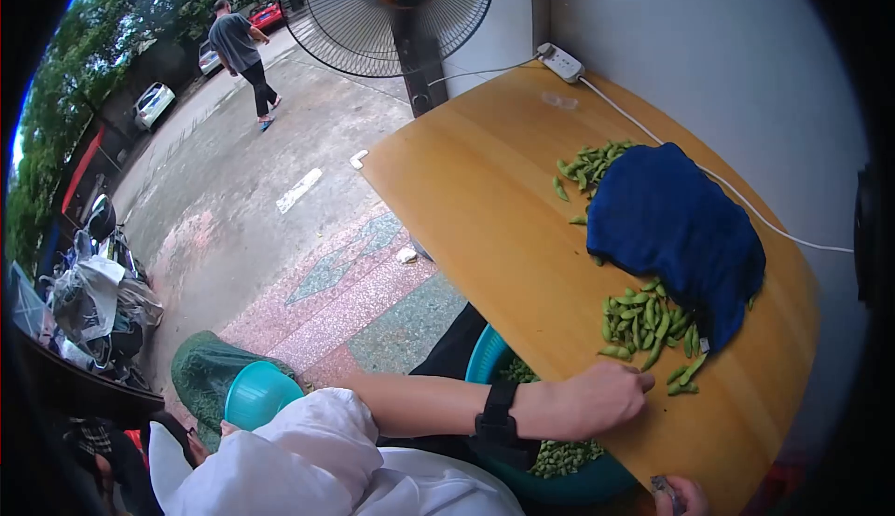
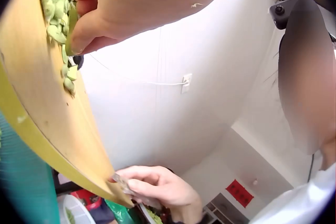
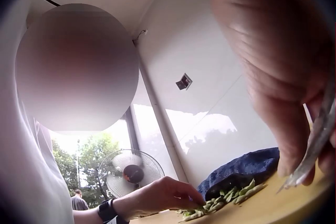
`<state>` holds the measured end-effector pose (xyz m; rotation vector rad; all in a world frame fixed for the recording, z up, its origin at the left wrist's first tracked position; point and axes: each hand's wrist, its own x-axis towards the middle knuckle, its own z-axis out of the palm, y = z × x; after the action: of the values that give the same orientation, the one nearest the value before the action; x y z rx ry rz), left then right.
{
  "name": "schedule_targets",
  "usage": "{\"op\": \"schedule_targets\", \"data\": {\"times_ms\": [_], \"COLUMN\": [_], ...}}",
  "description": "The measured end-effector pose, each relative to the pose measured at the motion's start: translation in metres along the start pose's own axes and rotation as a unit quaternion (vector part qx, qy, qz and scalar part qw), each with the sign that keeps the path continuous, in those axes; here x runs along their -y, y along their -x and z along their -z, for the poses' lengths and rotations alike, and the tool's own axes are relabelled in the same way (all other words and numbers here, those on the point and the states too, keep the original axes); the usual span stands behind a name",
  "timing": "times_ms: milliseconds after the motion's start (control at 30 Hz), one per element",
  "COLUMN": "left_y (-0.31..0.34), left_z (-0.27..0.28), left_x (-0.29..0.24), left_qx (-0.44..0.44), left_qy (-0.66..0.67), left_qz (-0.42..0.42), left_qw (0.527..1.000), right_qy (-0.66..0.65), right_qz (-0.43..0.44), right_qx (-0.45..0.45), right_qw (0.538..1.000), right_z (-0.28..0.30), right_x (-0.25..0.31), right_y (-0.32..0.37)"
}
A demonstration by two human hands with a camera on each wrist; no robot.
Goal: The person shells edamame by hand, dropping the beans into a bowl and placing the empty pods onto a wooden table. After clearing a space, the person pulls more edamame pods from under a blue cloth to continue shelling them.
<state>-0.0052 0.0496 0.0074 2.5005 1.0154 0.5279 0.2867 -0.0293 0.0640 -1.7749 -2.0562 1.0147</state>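
Note:
On the wooden table (image 1: 485, 227) lies a pile of green soybean pods (image 1: 639, 316), partly covered by a dark blue cloth (image 1: 671, 204). My left hand (image 1: 597, 399), with a black band at the wrist, is at the near side of the pile. In the left wrist view its thumb and fingers pinch a green soybean pod (image 2: 72, 27). By the table's near edge, my right hand (image 1: 692, 497) grips a narrow greyish tool (image 3: 310, 155) with a pointed tip; its exact kind is unclear.
Below the table edge stands a teal tub (image 1: 480, 357) of shelled beans (image 1: 564, 457). A power strip (image 1: 561, 63) with a white cord lies by the wall. Beyond the table are a fan (image 1: 401, 3) and a walking person (image 1: 240, 55). A turquoise bowl (image 1: 261, 395) is at the left.

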Motion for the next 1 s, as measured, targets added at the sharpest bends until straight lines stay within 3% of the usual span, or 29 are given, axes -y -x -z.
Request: {"op": "schedule_targets", "data": {"times_ms": [67,200,333,400,433,533,1000], "left_y": [-0.001,0.002,0.013,0.018,0.019,0.018,0.015], "left_z": [-0.032,-0.042,-0.031,-0.03,-0.038,-0.038,-0.033], "left_x": [0.004,-0.001,-0.008,-0.016,-0.016,-0.021,-0.029], "left_qx": [-0.098,-0.146,-0.102,-0.094,-0.11,-0.165,-0.151], "left_qy": [0.018,0.138,0.172,0.155,0.12,0.148,0.094], "left_qz": [-0.018,-0.007,-0.01,0.006,0.007,0.036,0.059], "left_qw": [0.995,0.98,0.98,0.983,0.987,0.975,0.982], "right_qy": [-0.061,-0.083,-0.093,-0.174,-0.144,-0.15,-0.113], "right_qz": [-0.034,-0.013,-0.105,-0.051,-0.035,-0.042,-0.026], "right_qx": [-0.025,-0.057,0.0,-0.058,-0.05,-0.033,0.008], "right_qw": [0.997,0.995,0.99,0.982,0.988,0.987,0.993], "right_z": [-0.01,-0.02,-0.024,-0.04,-0.04,-0.036,-0.034], "right_x": [-0.015,0.001,0.007,0.0,-0.002,0.013,0.025], "right_y": [-0.012,-0.034,-0.05,-0.06,-0.062,-0.067,-0.083]}}
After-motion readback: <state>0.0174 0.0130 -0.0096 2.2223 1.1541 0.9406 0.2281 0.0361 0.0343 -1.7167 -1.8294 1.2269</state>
